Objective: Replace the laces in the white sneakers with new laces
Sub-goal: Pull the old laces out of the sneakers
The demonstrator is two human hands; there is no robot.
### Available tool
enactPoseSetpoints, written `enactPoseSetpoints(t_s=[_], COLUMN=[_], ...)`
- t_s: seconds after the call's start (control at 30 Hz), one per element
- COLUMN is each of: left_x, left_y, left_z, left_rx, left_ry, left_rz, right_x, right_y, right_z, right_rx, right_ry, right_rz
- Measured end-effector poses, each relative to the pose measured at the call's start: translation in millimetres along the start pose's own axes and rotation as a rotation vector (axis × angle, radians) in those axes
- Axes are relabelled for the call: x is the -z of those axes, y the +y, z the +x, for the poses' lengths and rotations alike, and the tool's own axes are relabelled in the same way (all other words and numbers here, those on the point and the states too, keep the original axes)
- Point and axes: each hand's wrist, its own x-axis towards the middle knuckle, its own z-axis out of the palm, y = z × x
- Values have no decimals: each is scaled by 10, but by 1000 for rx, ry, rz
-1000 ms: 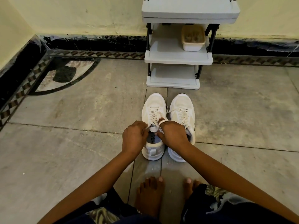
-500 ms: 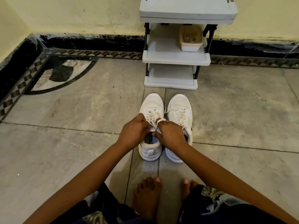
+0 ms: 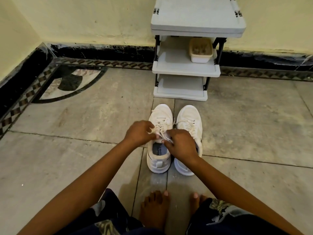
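White sneakers [image 3: 190,119]: pair set side by side on the stone floor [image 3: 84,136], toes toward a grey shelf rack [image 3: 186,70], heels near the person's bare feet [image 3: 155,209]
Sneaker in work [image 3: 159,158]: the one on the left of the view, under both hands, with its lace [image 3: 161,123] threaded through the eyelets
Step, as judged: loosening or undoing the lace at the top of the tongue, so the task is at an early stage
Risk, knot: pulling the wrong strand would likely tighten the tie rather than free it
Risk, shoe: nothing pins the sneaker down, so a hard tug could drag or tip it against its neighbour
Risk, eyelets: yanking the lace out at an angle may snag it or fray its tip
Risk, supply: no new laces can be seen, and the contents of the tub [image 3: 200,51] on the rack are too blurred to tell
Left hand [image 3: 139,133]: fingers curled, pinching the lace at the left side of the tongue
Right hand [image 3: 182,145]: fingers curled, thumb and fingertips nipping a strand just above the shoe opening
Hands together: close, nearly touching, joined by the short strand between them
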Motion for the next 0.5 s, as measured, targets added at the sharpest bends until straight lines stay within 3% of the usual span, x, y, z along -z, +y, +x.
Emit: enactPoseSetpoints(t_s=[0.1, 0.27, 0.5], left_x=[-164, -163, -127], left_y=[-37, -114, -126], left_z=[-91, -119, -96], left_rx=[-47, -23, -15], left_ry=[31, 167, 118], left_rz=[114, 74, 18], right_x=[27, 41, 56], right_y=[-26, -36, -19], right_z=[-19, -6, 32], right_rx=[-28, 21, 95], right_ry=[82, 72, 22], right_rz=[30, -147, -197])
